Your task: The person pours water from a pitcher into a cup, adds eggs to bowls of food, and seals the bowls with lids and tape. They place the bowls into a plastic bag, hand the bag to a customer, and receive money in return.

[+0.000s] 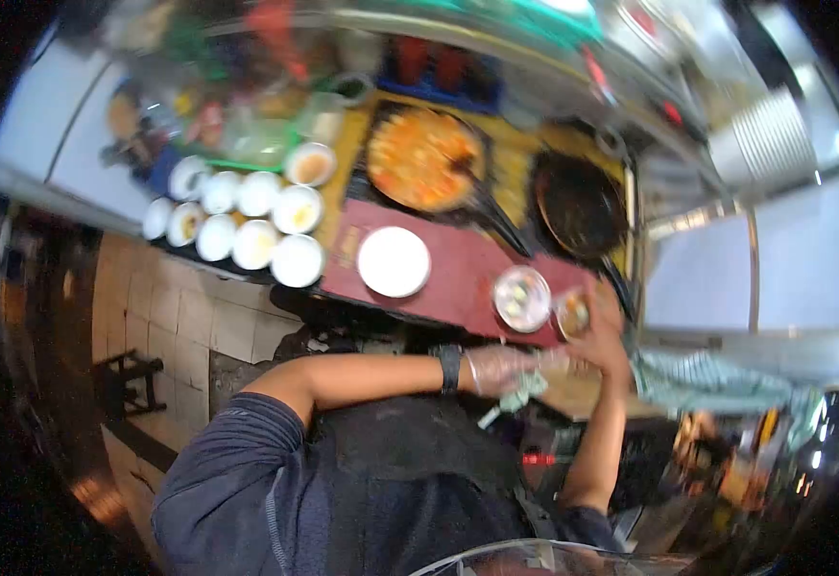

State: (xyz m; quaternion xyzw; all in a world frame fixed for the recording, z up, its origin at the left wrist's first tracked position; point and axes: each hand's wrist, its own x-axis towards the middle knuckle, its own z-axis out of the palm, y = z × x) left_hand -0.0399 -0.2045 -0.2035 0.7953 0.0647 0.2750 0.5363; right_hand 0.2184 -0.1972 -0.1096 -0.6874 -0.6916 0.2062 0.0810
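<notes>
My right hand (pixel 604 331) is curled around a small clear bowl (pixel 570 317) with brown and orange food in it, at the right end of a dark red board (pixel 458 283). My left hand (pixel 498 370) wears a clear plastic glove and reaches towards my right hand at the board's front edge. Its fingers are blurred, so I cannot tell whether they grip anything. Just below it shows a pale green and white crumpled piece (pixel 523 392). Another bowl (pixel 521 299) with pale chunks stands beside the held one. A white round plate (pixel 394 261) lies further left.
Behind the board, a pan (pixel 424 158) of orange stew with a utensil in it sits on the stove. To its right is a dark, oily pan (pixel 580 204). Several white bowls (pixel 258 194) stand in rows at left. A teal cloth (pixel 717 384) hangs at right.
</notes>
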